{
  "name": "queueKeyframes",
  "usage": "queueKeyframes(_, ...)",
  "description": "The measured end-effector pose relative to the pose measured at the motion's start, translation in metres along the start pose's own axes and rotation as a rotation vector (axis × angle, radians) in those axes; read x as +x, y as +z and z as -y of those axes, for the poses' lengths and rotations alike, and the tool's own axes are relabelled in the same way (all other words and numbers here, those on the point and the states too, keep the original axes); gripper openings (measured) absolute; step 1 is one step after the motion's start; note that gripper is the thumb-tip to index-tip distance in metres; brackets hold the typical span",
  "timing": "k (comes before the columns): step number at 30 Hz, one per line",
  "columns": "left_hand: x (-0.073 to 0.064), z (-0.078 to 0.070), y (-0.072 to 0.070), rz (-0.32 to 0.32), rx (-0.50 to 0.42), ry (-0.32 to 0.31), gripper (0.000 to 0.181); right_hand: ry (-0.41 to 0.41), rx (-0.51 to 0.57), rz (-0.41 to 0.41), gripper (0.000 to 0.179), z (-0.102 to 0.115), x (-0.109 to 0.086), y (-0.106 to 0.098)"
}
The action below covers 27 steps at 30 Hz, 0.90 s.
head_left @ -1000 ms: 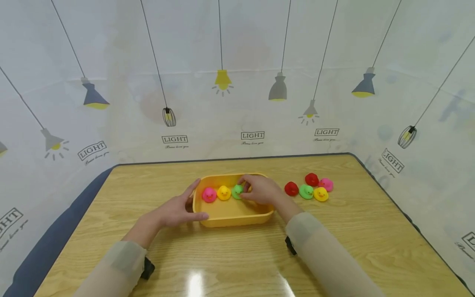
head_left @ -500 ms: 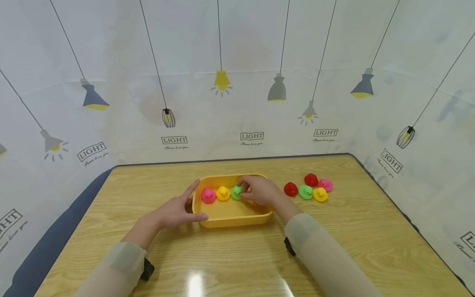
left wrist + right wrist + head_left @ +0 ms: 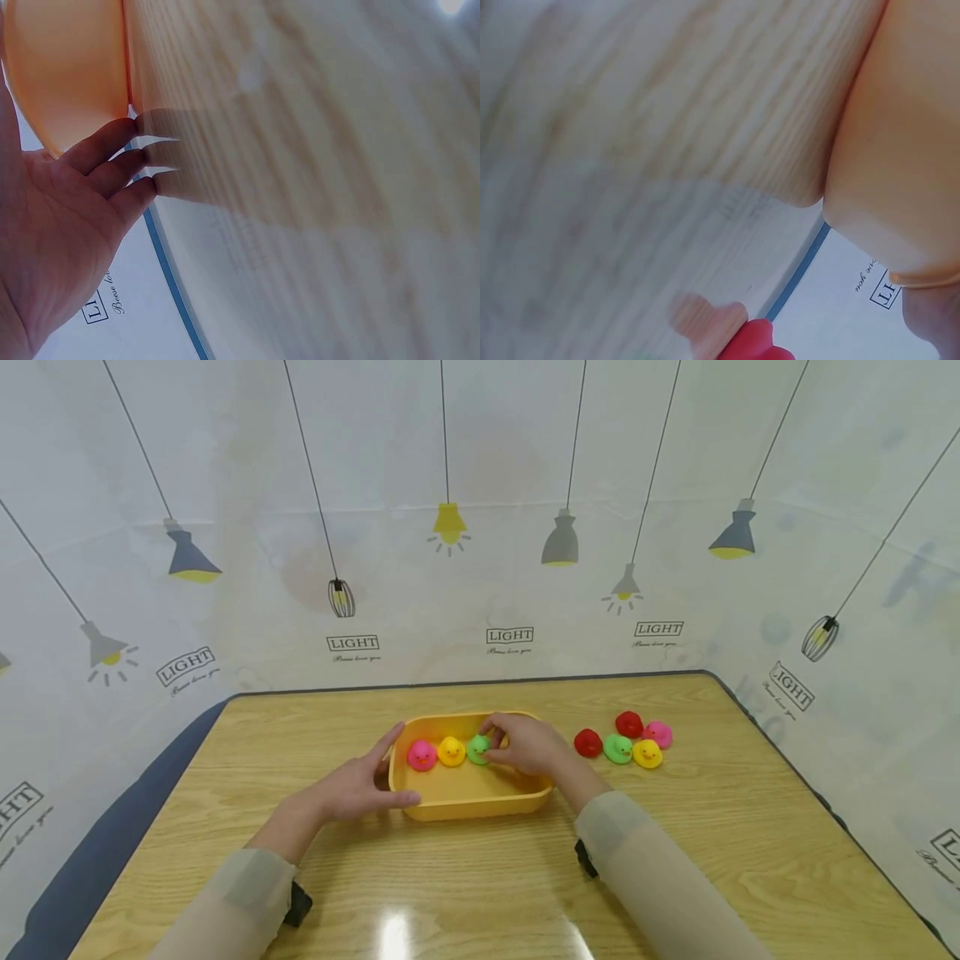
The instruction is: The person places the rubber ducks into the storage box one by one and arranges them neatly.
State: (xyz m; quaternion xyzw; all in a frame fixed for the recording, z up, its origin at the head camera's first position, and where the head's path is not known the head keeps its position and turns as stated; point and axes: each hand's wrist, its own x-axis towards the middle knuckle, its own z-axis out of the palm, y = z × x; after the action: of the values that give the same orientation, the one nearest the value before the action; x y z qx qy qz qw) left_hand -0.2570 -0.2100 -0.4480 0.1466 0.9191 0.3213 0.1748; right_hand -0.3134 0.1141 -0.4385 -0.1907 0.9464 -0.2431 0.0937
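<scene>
Head view: left hand (image 3: 348, 789) has thumb and fingers spread against left end of yellow tray (image 3: 480, 812); right hand (image 3: 531, 745) pinches green duck (image 3: 477, 748) inside it, next to yellow duck (image 3: 452, 751), then pink duck (image 3: 422, 756). Five more ducks (image 3: 618, 749) on table (image 3: 480, 885), right. Left wrist: three fingers slightly apart beside tray. Right wrist: tray wall, part of red duck (image 3: 757, 343); can't tell finger state.
</scene>
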Motion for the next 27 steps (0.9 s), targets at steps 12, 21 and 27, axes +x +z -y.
queueKeyframes(12,0.002,0.002,-0.001,-0.015,-0.004,-0.019,0.125,-0.161,0.244,-0.111,0.037,-0.004,-0.005,-0.007)
queueKeyframes(21,0.001,0.0,0.0,-0.007,0.0,-0.006,0.126,-0.201,0.307,-0.181,0.032,-0.016,-0.021,-0.023)
queueKeyframes(27,0.001,0.0,0.0,-0.002,-0.001,-0.015,0.124,-0.148,0.323,-0.183,0.031,-0.037,-0.044,-0.034)
